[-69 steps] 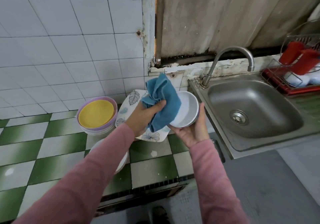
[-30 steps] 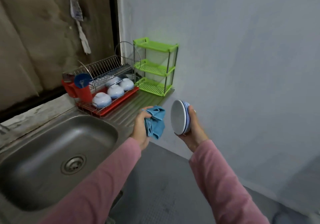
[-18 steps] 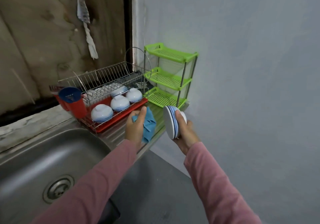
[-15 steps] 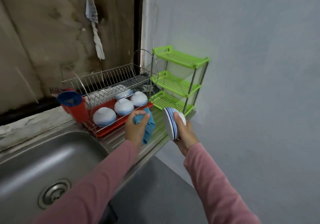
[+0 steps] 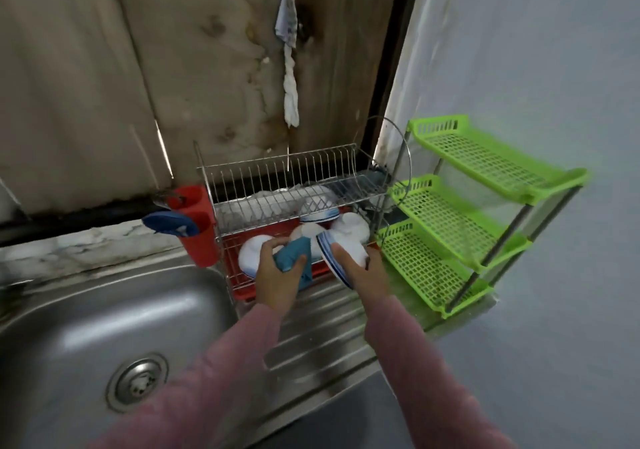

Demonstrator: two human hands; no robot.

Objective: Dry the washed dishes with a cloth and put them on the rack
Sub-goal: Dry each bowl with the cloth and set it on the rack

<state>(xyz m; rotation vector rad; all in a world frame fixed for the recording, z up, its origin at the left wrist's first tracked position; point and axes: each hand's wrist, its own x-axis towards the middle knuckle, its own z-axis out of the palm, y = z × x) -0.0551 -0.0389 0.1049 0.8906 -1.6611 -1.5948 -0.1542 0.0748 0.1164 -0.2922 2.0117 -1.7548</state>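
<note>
At the far left, the steel sink with its round drain is seen, set into the surface. Behind its right corner a red cutlery holder is hung on the end of the dish rack, and something blue is resting in its front cup. The dish rack is made of wire and is placed on a red tray, beside the sink and against the stained wall. On its lower level several upturned bowls are lying, white with blue lines. Something white is also seen on the upper level, but it is too blurred to be named. Above the rack a twisted rag is hung on the wall.

The blue cloth is gripped, bunched, in the left hand, just in front of the lower level and touching or almost touching the leftmost bowl there. Just beside it, a white bowl with a blue-striped rim is held in the right hand. The thumb and fingers are curled round it, and it is tilted on its edge over the front right part of the rack, with the rim turned to the cloth. Both arms are covered by pink sleeves and are stretched over the ridged draining board.

At the right, a green plastic shelf with three levels is standing next to the rack.
</note>
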